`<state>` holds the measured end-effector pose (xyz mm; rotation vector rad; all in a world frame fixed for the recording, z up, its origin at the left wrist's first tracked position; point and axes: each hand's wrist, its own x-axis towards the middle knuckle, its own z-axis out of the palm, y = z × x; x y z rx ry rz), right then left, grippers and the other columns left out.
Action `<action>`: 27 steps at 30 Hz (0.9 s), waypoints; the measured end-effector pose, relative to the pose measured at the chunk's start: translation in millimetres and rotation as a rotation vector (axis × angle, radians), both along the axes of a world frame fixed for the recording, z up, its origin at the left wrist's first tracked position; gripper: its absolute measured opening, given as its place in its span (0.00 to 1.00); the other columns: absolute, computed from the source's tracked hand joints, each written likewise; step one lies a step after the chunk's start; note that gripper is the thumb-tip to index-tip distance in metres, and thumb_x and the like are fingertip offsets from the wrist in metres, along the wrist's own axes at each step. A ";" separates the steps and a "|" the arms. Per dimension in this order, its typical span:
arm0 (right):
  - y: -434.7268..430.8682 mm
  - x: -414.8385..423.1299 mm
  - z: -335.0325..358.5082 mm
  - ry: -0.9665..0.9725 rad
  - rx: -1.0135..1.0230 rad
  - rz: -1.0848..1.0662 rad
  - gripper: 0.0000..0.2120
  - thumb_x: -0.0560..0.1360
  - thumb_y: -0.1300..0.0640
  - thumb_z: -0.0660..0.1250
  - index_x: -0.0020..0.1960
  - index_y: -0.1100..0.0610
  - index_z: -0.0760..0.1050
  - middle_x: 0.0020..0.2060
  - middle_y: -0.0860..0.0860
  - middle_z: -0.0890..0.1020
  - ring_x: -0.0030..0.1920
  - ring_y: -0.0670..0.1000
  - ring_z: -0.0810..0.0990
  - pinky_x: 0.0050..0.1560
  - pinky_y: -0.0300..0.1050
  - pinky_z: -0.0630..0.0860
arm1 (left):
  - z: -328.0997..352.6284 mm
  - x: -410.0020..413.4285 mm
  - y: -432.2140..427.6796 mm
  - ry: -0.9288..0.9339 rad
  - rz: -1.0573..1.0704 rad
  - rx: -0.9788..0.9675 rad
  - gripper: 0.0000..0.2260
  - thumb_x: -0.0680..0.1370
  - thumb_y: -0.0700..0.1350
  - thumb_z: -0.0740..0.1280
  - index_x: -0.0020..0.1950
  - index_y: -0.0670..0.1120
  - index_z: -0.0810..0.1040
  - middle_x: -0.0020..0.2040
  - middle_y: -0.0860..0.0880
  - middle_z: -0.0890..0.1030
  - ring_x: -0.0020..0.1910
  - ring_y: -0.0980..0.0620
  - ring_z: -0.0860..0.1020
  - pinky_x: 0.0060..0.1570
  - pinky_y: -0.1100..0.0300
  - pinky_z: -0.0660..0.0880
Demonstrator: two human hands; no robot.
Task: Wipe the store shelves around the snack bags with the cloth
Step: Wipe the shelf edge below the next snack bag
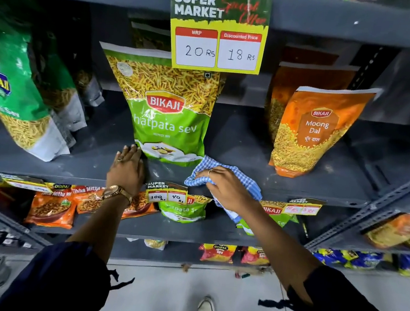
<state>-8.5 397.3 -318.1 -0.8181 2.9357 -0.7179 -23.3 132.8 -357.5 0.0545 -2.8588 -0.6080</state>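
- Light falls from above and in front; the price sign (217, 30) and the green snack bag (170, 115) just beyond the fingers (130, 150) are bright and sharp.
- Deep shadow fills the shelf (239, 138) recess behind the bags.
- Soft glare streaks the bag fronts.
- Wide-angle bending curves the shelf edges; the far-left bag (15, 87) and the corners are blurred.
- The floor (170, 292) is pale and evenly lit.

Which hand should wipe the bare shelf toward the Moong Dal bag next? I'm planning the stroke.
Probably the right hand: it presses the checked cloth on the shelf, nearer the Moong Dal bag. The left hand lies flat, clothless.
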 end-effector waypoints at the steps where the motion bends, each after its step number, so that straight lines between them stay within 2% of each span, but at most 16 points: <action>1: 5.5 2.5 -1.9 -0.022 -0.020 -0.004 0.20 0.71 0.55 0.53 0.56 0.56 0.77 0.52 0.58 0.83 0.54 0.57 0.78 0.56 0.49 0.73 | -0.2 0.3 0.1 0.001 -0.004 0.002 0.19 0.81 0.43 0.53 0.70 0.38 0.67 0.71 0.37 0.67 0.72 0.38 0.62 0.73 0.47 0.56; 4: 19.8 15.1 -4.9 -0.066 -0.054 0.007 0.21 0.71 0.50 0.51 0.55 0.54 0.78 0.50 0.57 0.83 0.53 0.56 0.78 0.54 0.49 0.73 | 1.0 2.5 1.1 -0.016 0.001 0.009 0.21 0.80 0.45 0.52 0.70 0.38 0.66 0.71 0.37 0.67 0.72 0.39 0.61 0.73 0.47 0.55; 8: 42.6 28.7 -3.2 -0.082 -0.075 -0.026 0.20 0.71 0.50 0.50 0.50 0.55 0.78 0.45 0.58 0.82 0.48 0.57 0.78 0.49 0.51 0.72 | 1.6 3.2 0.6 -0.033 0.004 0.012 0.26 0.76 0.49 0.48 0.70 0.39 0.66 0.71 0.38 0.67 0.73 0.40 0.61 0.73 0.48 0.55; 12: 49.9 32.6 19.3 0.049 -0.257 -0.179 0.19 0.70 0.53 0.52 0.50 0.58 0.78 0.44 0.58 0.83 0.46 0.53 0.78 0.48 0.47 0.72 | 0.2 2.0 -0.8 -0.027 -0.003 0.021 0.26 0.77 0.49 0.48 0.70 0.38 0.67 0.71 0.37 0.67 0.72 0.39 0.62 0.73 0.47 0.55; 14: 35.8 22.4 23.8 0.153 -0.299 -0.207 0.18 0.70 0.56 0.54 0.51 0.59 0.79 0.48 0.57 0.84 0.50 0.51 0.78 0.54 0.44 0.71 | -0.8 1.8 -1.4 -0.019 -0.003 0.026 0.26 0.76 0.49 0.49 0.69 0.38 0.68 0.71 0.37 0.68 0.72 0.38 0.62 0.73 0.47 0.55; 16: 17.4 12.9 18.1 0.160 -0.159 -0.161 0.18 0.70 0.59 0.55 0.54 0.58 0.78 0.53 0.55 0.83 0.57 0.54 0.78 0.62 0.48 0.71 | -1.7 2.3 -2.0 -0.012 -0.004 0.020 0.26 0.76 0.49 0.49 0.69 0.38 0.68 0.70 0.37 0.68 0.72 0.38 0.62 0.73 0.47 0.55; 18: 6.3 15.6 -0.9 0.095 0.028 -0.123 0.19 0.71 0.66 0.59 0.61 0.57 0.75 0.61 0.56 0.79 0.65 0.57 0.73 0.69 0.55 0.66 | -2.7 2.1 -2.3 -0.009 -0.003 0.008 0.26 0.76 0.49 0.48 0.69 0.38 0.68 0.71 0.37 0.68 0.72 0.38 0.62 0.72 0.47 0.55; 20: 9.3 27.9 -13.3 0.096 0.099 -0.162 0.24 0.71 0.70 0.62 0.65 0.58 0.71 0.66 0.56 0.75 0.68 0.60 0.70 0.71 0.59 0.61 | -4.2 1.1 -2.7 -0.014 -0.006 -0.005 0.26 0.76 0.49 0.49 0.70 0.38 0.68 0.71 0.37 0.68 0.72 0.38 0.62 0.72 0.47 0.55; 22: 23.6 36.0 -17.6 0.165 0.129 -0.223 0.24 0.70 0.71 0.63 0.64 0.58 0.71 0.65 0.57 0.76 0.66 0.61 0.71 0.70 0.62 0.63 | -5.0 -0.6 -3.5 -0.020 -0.009 -0.004 0.25 0.77 0.48 0.49 0.70 0.38 0.67 0.71 0.37 0.67 0.72 0.38 0.62 0.73 0.46 0.55; 25: 52.4 41.7 -13.0 0.119 0.163 -0.314 0.22 0.72 0.69 0.61 0.64 0.56 0.72 0.63 0.56 0.77 0.64 0.58 0.74 0.67 0.55 0.69 | -7.4 -2.1 -4.1 -0.051 -0.011 0.001 0.22 0.79 0.45 0.51 0.70 0.37 0.66 0.71 0.36 0.66 0.72 0.37 0.61 0.73 0.45 0.54; 27: 74.2 47.5 -3.0 0.040 0.135 -0.390 0.18 0.73 0.66 0.59 0.61 0.55 0.73 0.59 0.58 0.80 0.59 0.59 0.77 0.58 0.52 0.73 | -6.6 -4.6 -3.9 -0.072 -0.009 -0.007 0.20 0.80 0.42 0.53 0.71 0.36 0.65 0.72 0.36 0.65 0.73 0.36 0.59 0.73 0.44 0.53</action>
